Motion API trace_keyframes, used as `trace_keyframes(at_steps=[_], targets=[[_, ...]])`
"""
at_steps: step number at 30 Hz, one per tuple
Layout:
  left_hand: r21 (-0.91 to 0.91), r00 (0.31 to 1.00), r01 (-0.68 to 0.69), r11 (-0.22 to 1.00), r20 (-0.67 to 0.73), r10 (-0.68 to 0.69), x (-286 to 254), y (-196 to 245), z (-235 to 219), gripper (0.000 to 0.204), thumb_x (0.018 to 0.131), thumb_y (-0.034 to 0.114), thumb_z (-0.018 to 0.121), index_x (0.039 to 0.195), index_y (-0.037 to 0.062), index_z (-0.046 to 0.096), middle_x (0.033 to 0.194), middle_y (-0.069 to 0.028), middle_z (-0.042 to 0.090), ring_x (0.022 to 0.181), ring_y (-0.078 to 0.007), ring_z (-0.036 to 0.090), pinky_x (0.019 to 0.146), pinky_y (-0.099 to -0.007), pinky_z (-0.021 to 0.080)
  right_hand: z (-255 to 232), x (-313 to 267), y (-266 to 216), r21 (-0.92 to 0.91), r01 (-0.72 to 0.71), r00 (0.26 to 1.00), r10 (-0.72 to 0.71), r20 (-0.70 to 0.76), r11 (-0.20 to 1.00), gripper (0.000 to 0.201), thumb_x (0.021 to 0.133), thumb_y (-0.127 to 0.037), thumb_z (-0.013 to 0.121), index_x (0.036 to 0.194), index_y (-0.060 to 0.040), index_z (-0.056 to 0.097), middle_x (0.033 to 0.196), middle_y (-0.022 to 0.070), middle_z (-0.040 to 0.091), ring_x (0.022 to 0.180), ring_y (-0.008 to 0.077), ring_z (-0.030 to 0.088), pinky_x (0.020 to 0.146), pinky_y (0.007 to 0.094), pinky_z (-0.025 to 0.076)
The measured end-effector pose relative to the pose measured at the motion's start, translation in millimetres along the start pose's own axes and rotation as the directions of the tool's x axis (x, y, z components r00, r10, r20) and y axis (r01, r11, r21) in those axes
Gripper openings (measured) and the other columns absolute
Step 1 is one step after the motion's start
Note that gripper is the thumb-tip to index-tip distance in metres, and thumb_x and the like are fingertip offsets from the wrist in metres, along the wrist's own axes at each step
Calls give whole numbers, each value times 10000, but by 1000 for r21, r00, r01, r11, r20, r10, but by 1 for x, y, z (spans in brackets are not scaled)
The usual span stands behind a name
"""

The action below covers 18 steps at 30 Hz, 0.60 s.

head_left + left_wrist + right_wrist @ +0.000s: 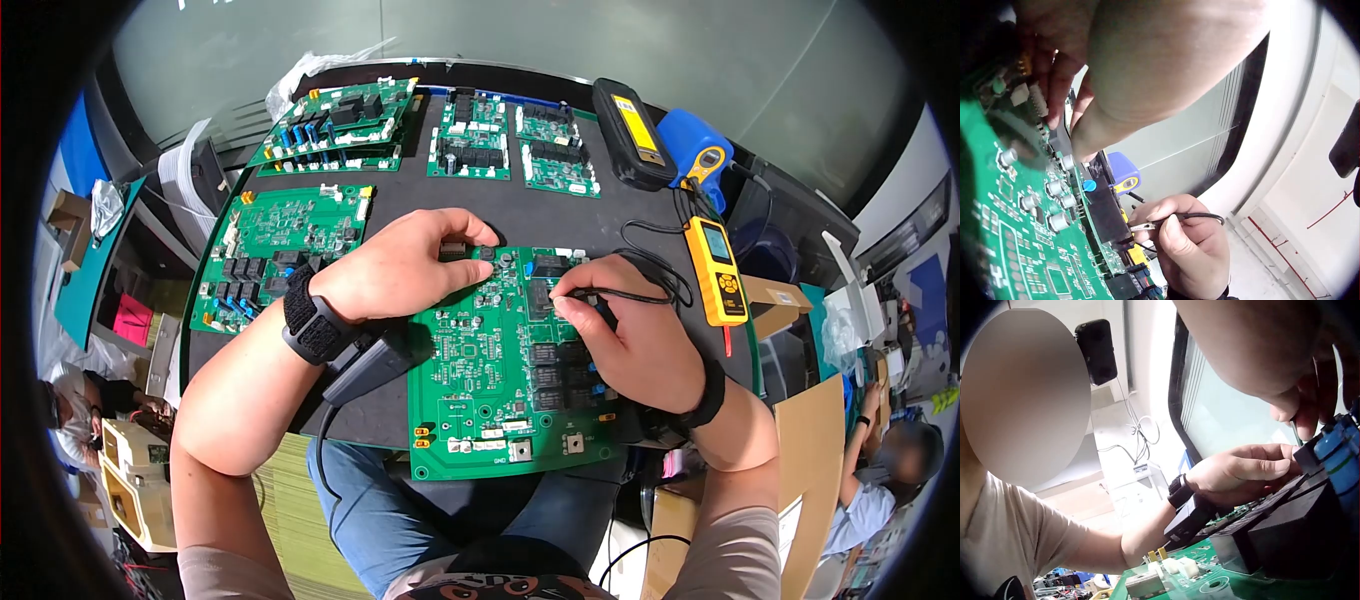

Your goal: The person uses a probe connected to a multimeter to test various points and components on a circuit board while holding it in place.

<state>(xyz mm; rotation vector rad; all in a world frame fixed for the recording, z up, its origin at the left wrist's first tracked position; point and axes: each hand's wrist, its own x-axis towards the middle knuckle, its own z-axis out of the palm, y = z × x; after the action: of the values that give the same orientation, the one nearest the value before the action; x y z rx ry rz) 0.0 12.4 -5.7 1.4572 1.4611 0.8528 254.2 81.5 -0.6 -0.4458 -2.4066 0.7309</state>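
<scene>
Black table (405,205) under the fingers (470,225) bears a rectangular green circuit board (455,385), left hand (400,262) gripping its edge, seemingly for steadiness, right hand (645,340) pinching a black-cabled metal-tipped probe (1143,226).

There are two hands, one left hand (405,262) and one right hand (640,345), and one probe (1165,222). The tabletop (440,208) carries one large board (470,400) under the hands, one other large board (290,225) at the left, at least two stacked boards (350,130) behind it and four small boards (480,120). One yellow meter (717,272), one black case (633,135) and one blue device (690,145) show. The large board's near edge bears two metal blocks (520,451). At least six silver cylinders (1059,222) and one blue disc (1089,186) show in the left wrist view.
</scene>
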Motion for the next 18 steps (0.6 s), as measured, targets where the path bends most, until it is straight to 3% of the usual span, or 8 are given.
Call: trace_keyframes(at_steps=[9, 11, 14, 18], targets=[[-17, 1000, -3, 1000, 7, 3, 0, -1, 0, 285, 1002, 78, 672, 1269, 5, 603, 1065, -10, 653, 989, -65, 587, 870, -231, 501, -3, -1, -1, -40, -8, 1000, 9, 30, 999, 98, 972, -79, 617, 1048, -19, 616, 966, 151, 654, 913, 334, 635, 827, 407, 502], [-19, 1000, -2, 1000, 8, 2, 0, -1, 0, 284, 1002, 77, 672, 1268, 5, 602, 1062, -9, 654, 987, -64, 588, 867, -230, 502, -6, 0, -9, 189, -262, 965, 255, 62, 946, 109, 992, -72, 597, 1073, -1, 601, 967, 154, 649, 876, 304, 656, 791, 378, 515], [-47, 1000, -7, 999, 14, 7, 0, -1, 0, 281, 1003, 78, 670, 1266, 6, 602, 1058, -5, 655, 981, -60, 587, 856, -225, 500, -8, 2, -8, 52, -134, 991, 133, 29, 990, 111, 1007, -69, 583, 1078, 15, 593, 967, 155, 647, 846, 279, 668, 757, 351, 520], [35, 1000, 18, 999, 0, -18, 0, 2, 0, 276, 1008, 85, 665, 1266, 11, 602, 1056, -3, 657, 969, -56, 585, 836, -222, 498, -6, 2, -5, 39, -107, 994, 106, 17, 994, 109, 999, -70, 590, 1068, 13, 591, 968, 153, 643, 864, 296, 657, 774, 360, 516]])
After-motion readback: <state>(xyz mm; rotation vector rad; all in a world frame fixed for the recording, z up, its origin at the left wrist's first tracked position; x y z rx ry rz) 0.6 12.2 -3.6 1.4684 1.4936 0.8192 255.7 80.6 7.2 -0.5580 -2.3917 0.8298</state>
